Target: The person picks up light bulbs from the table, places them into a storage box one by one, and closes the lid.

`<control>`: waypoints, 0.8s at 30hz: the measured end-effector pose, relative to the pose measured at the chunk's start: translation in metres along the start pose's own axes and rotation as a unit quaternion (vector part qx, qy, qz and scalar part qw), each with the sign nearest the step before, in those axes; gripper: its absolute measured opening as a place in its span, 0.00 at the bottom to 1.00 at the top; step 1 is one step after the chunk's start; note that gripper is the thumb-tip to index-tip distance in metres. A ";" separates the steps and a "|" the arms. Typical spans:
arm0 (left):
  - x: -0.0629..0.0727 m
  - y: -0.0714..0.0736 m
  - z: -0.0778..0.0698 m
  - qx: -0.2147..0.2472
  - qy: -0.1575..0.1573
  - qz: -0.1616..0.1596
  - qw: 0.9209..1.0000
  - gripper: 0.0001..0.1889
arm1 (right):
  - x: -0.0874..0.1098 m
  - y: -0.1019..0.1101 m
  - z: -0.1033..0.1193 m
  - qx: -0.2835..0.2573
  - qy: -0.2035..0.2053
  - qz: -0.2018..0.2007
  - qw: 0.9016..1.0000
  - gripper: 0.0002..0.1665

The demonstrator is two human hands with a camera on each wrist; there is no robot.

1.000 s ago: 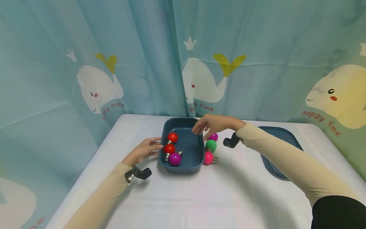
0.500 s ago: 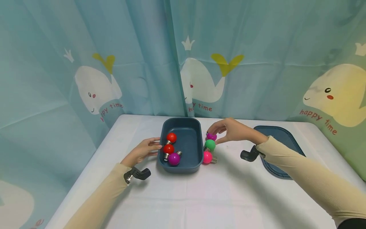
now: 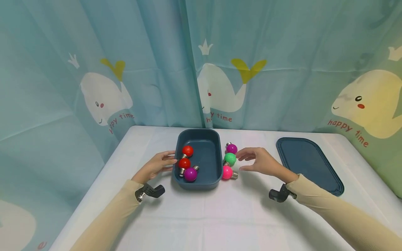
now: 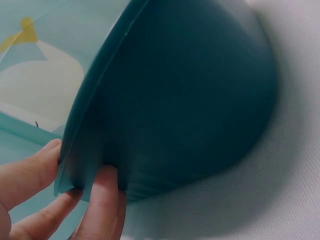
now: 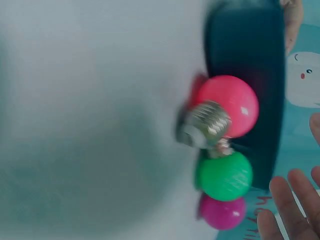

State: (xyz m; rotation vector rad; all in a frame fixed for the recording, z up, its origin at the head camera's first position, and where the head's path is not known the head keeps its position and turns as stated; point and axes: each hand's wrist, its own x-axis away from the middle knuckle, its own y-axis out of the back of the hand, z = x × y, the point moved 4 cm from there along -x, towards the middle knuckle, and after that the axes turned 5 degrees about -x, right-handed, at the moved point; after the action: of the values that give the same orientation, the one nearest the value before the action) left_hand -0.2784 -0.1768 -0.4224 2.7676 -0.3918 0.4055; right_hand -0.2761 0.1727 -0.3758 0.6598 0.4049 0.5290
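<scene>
A dark blue bin [image 3: 205, 186] stands mid-table, holding two red bulbs [image 3: 187, 150] and a purple bulb [image 3: 190, 174]. Against its left side rests my left hand [image 3: 156, 166]; in the left wrist view its fingertips [image 4: 106, 175] touch the outer wall close to the rim. Three bulbs lie in a row along the bin's right side: a purple bulb [image 3: 231, 148], a green bulb [image 3: 230, 159] and a pink bulb [image 3: 227, 172]. My right hand [image 3: 259, 161] is just right of them, fingers extended toward the green bulb, thumb apart, holding nothing.
A flat dark blue lid [image 3: 309, 164] lies on the right of the white-covered table [image 3: 201, 216]. Behind and to the left hangs a light blue curtain [image 3: 157, 52] printed with whales.
My right hand has moved from over the bin's right rim out to the right, then down beside the green and pink bulbs. The left hand stays at the bin.
</scene>
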 end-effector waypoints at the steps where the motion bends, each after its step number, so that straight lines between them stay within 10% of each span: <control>1: 0.000 0.000 0.000 0.000 0.001 -0.001 1.000 0.30 | 0.002 -0.003 -0.002 -0.004 -0.003 -0.005 1.000 0.27; 24: 0.000 -0.001 0.001 0.005 -0.003 0.005 1.000 0.31 | 0.011 -0.037 -0.038 -0.043 -0.065 -0.012 0.997 0.28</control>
State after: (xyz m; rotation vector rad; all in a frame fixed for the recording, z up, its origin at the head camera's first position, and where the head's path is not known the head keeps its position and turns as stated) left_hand -0.2783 -0.1765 -0.4239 2.7775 -0.4072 0.4033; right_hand -0.2745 0.1721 -0.4301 0.6022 0.2656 0.4745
